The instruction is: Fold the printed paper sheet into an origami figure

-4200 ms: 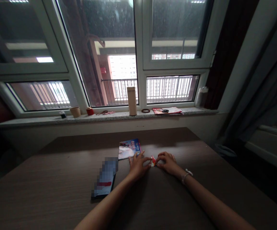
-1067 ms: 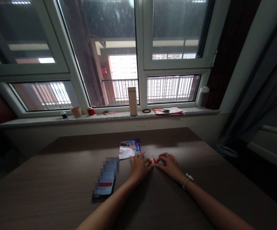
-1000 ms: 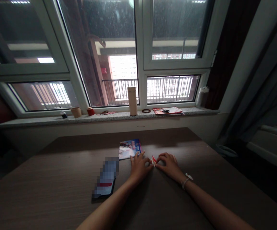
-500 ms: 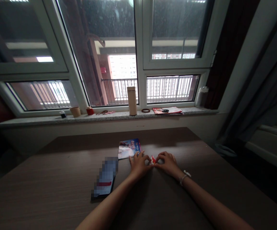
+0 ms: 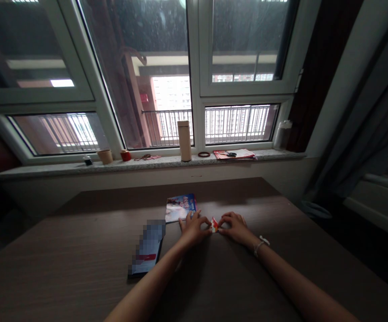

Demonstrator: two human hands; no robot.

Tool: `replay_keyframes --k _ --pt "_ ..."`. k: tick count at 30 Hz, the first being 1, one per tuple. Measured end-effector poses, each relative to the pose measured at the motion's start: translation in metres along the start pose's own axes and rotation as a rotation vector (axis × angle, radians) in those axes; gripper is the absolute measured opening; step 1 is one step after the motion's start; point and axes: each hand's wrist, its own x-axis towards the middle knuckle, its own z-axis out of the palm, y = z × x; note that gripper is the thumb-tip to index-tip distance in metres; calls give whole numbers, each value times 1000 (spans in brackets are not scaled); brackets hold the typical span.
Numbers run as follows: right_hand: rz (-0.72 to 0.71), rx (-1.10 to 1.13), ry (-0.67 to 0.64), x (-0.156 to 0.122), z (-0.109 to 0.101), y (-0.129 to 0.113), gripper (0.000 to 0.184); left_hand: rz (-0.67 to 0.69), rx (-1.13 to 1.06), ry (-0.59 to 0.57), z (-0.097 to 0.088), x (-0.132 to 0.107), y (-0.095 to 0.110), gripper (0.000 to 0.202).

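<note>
Between my hands is a small folded piece of paper, red, white and yellow, coming to a point at the top. My left hand pinches its left edge between thumb and forefinger, the other fingers spread toward a blue and white booklet. On the opposite edge, the thumb and forefinger of my right hand are closed on the same paper. A white bracelet circles my right wrist. Left of my left forearm lies a phone, its screen partly blurred out.
The brown table ends below a stone windowsill. Along the sill stand a beige flask, a paper cup, a red spool, a dark ring, scissors on papers, and a clear bottle.
My left hand has shifted slightly left, and more of the folded paper shows between the fingers. The right hand has barely moved; its wrist has turned a little.
</note>
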Motion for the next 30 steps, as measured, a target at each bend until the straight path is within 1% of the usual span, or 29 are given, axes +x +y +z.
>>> replay_keyframes --k 5,14,21,26,30 --pt "8 9 -7 0 -1 1 18 -15 11 -24 -2 -1 0 25" --pt "-27 21 -15 -2 -2 4 19 -4 18 -40 -3 -2 -5 28" --pt "-110 24 25 -12 -2 3 19 66 50 87 3 -9 -7 31" --pt "-166 11 46 -17 -4 2 18 94 28 111 6 -13 -7 21" --pt "-182 2 38 -16 -5 2 19 107 24 145 9 -13 -9 19"
